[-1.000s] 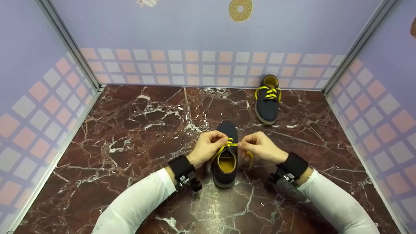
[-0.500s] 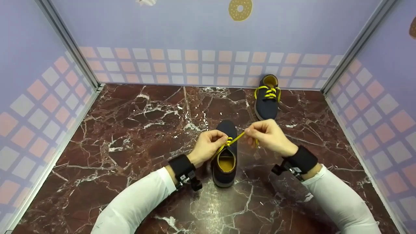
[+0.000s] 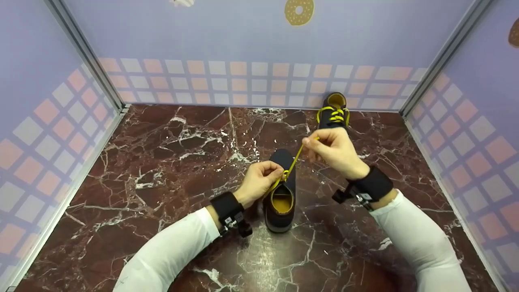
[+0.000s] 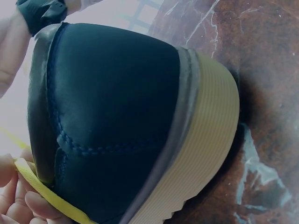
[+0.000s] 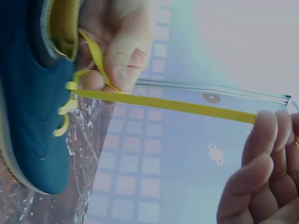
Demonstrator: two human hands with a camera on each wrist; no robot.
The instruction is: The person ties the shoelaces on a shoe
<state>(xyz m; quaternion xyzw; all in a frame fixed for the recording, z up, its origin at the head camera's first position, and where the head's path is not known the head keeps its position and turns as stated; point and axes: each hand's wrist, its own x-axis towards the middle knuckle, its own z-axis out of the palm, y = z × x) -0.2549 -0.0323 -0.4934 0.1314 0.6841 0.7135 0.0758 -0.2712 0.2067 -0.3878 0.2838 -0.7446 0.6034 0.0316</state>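
A dark navy shoe (image 3: 279, 222) with a yellow lining stands in the middle, its toe pointing away from me. At the top of its lacing my left hand (image 3: 259, 179) pinches one part of the yellow shoelace between thumb and forefinger. In the left wrist view that strand (image 4: 51, 198) runs along the shoe's side, by the cream sole (image 4: 201, 126). My right hand (image 3: 335, 153) is raised ahead and to the right, pinching the other lace end. This length of shoelace (image 5: 182, 106) stretches taut from the eyelets to the right fingertips.
A matching shoe (image 3: 336, 115) with yellow laces stands against the back wall at right, its toe partly hidden behind my right hand. Purple panels with pink and white squares (image 3: 259, 83) enclose the brown marbled surface (image 3: 182, 154) at the back and sides.
My right hand has moved away from the shoe, forward and slightly right, drawing its lace end out straight. The left hand has kept its pinch at the lacing almost without moving.
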